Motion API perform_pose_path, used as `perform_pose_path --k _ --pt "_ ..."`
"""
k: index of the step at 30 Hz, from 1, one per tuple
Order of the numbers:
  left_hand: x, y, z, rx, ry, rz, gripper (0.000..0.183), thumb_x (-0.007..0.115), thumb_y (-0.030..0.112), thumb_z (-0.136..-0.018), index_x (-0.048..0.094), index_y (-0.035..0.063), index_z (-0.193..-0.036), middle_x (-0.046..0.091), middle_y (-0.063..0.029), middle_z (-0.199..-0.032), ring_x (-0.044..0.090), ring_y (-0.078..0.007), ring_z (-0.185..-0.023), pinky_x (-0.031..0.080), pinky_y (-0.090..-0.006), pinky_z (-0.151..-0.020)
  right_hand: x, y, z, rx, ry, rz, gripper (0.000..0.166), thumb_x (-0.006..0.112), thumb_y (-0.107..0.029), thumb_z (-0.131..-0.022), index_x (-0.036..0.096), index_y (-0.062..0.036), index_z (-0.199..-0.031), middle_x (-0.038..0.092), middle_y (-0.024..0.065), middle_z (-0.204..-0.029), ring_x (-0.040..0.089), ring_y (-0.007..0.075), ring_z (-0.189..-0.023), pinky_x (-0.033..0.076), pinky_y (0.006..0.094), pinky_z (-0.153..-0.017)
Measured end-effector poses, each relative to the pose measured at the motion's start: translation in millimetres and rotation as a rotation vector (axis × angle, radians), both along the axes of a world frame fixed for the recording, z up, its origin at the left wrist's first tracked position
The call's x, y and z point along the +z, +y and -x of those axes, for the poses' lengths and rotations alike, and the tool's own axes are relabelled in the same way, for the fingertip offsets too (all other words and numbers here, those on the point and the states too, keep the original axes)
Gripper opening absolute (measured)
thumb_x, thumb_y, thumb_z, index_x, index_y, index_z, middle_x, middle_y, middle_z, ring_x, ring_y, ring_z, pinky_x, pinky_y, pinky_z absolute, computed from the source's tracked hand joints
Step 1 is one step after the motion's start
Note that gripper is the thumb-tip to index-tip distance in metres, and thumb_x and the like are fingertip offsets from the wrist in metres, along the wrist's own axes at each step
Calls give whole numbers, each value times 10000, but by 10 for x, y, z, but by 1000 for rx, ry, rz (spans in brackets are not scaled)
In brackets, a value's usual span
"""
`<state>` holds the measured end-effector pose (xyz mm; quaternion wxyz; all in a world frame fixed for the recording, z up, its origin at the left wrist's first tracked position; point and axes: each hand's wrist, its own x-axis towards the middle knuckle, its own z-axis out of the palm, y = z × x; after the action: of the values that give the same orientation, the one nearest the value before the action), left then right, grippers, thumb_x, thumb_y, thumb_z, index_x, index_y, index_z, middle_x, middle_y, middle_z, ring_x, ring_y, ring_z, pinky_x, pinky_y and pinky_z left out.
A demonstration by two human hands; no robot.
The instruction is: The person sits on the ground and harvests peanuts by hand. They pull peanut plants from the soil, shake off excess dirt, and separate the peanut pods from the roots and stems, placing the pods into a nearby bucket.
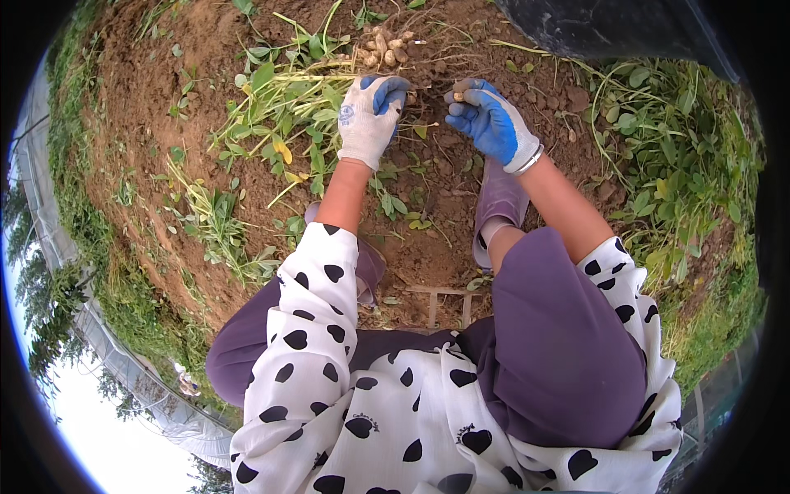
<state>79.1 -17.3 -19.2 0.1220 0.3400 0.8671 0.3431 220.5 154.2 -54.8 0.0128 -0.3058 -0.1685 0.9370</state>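
Observation:
My left hand (373,117), in a white knit glove with blue coating, is closed around the root end of an uprooted peanut plant (290,105). Its pale stems and green leaves spread out to the left. Fine roots stick out past my left fingers, with a pod partly hidden there. My right hand (490,120), gloved the same way, pinches one peanut pod (458,97) between thumb and fingers. A gap of bare soil and thin roots separates the two hands. Just beyond my left hand, a cluster of peanut pods (384,48) lies on the soil.
A black container (605,25) overhangs the far right. More peanut plants (673,154) are heaped along the right side, and cut foliage (216,228) lies at left. My purple boots (501,197) stand on brown soil (426,247). A slatted frame (434,309) shows between my legs.

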Motion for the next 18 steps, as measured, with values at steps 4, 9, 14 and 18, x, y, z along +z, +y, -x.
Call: perform_pose_path --k 4,9,14,18 --pt "27 -5 26 -19 -84 17 257 685 67 -794 717 150 -1035 664 -70 -996 608 -279 -970 488 -371 -859 -91 -219 54 252 -131 -84 210 593 -149 -962 590 -44 -1144 661 75 -908 650 136 -692 582 309 -646" --pt "56 -18 58 -62 -98 48 300 671 55 -796 716 163 -1073 656 -84 -1035 607 -283 -985 486 -366 -868 -12 -377 305 426 -240 -379 384 658 -223 -927 533 -32 -1236 630 39 -836 601 97 -598 525 257 -526" --pt "39 17 87 -155 30 233 324 676 69 -783 710 167 -1090 634 -112 -1023 614 -303 -959 497 -370 -844 11 -355 329 443 -243 -406 373 654 -221 -922 539 -34 -1224 610 19 -812 570 85 -573 493 246 -506" --pt "41 33 109 -141 34 188 311 710 112 -765 713 159 -1072 626 -128 -996 627 -314 -926 514 -382 -794 3 -272 262 300 -197 -219 268 610 -212 -958 556 -90 -1190 633 12 -841 567 82 -569 499 261 -521"
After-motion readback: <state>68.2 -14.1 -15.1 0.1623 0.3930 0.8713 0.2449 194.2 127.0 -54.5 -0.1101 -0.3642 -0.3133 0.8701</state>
